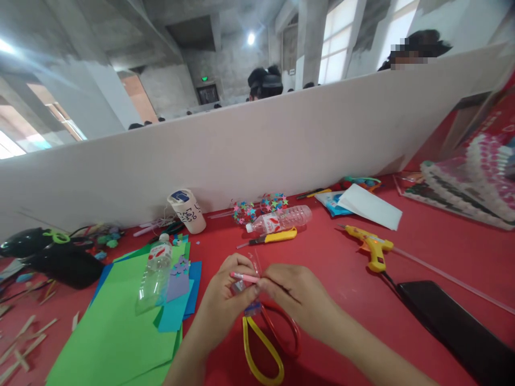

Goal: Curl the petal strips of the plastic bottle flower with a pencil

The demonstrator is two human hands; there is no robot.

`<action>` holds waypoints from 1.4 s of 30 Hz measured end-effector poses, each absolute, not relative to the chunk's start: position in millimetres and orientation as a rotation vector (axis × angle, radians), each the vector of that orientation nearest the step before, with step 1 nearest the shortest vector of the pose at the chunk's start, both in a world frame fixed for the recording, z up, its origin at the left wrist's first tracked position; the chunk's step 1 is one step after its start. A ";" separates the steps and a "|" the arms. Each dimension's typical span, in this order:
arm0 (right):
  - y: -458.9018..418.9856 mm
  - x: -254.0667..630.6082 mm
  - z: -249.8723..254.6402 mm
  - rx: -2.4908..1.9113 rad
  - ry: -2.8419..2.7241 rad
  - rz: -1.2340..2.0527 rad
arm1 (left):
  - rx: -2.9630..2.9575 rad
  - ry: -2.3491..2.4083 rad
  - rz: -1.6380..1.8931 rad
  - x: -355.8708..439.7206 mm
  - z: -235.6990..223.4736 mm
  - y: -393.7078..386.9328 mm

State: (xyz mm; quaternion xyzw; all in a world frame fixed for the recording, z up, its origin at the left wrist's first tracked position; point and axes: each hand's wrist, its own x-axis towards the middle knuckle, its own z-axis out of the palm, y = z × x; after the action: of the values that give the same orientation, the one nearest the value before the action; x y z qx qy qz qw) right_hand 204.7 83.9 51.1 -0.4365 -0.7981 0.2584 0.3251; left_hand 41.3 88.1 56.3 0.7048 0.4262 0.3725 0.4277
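Fingers and near surroundings, red counter point(322, 343). The right hand point(300, 292) has thumb and forefinger pinched together on one end of a slim pink pencil with an eraser tip point(250, 278). The left hand point(225, 295) is curled nearly closed about a clear plastic piece point(238, 286); its full grip is hidden. The pencil lies between the hands, its long axis roughly parallel to the counter's far edge, eraser end toward the left hand, opposite end at the right fingertips. A thin transparent strip point(256, 261) rises beyond it, roughly crosswise.

Below the hands, toward the near edge: a yellow loop point(263, 351) and a red loop point(296, 338), possibly scissor handles. Beyond, toward the far edge: a yellow-handled craft knife point(279, 236) beside a clear bottle with a red-and-white label point(287, 218). Left side: green paper sheets point(108, 316). Right side: a yellow glue gun point(374, 247) and a black oblong case point(450, 316).
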 end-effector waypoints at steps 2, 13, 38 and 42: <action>83.5 205.1 53.1 -1.146 -2.054 0.736 | 1.764 1.068 0.942 41.2 55.8 88.3; 85.4 203.2 50.8 -1.139 -1.923 0.971 | 1.799 1.061 0.867 39.8 57.2 90.3; 78.9 199.2 51.4 -1.182 -1.784 1.090 | 1.789 1.098 0.789 37.8 60.5 87.4; 79.5 201.1 52.5 -1.148 -1.891 1.030 | 1.808 1.094 0.787 38.2 60.6 86.5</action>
State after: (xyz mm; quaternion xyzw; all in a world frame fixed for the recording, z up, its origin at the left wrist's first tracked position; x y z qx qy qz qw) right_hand 201.1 79.5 52.5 -0.4417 -0.7278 0.3965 0.3435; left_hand 38.2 86.5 60.6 0.7243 0.4381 0.3153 0.4290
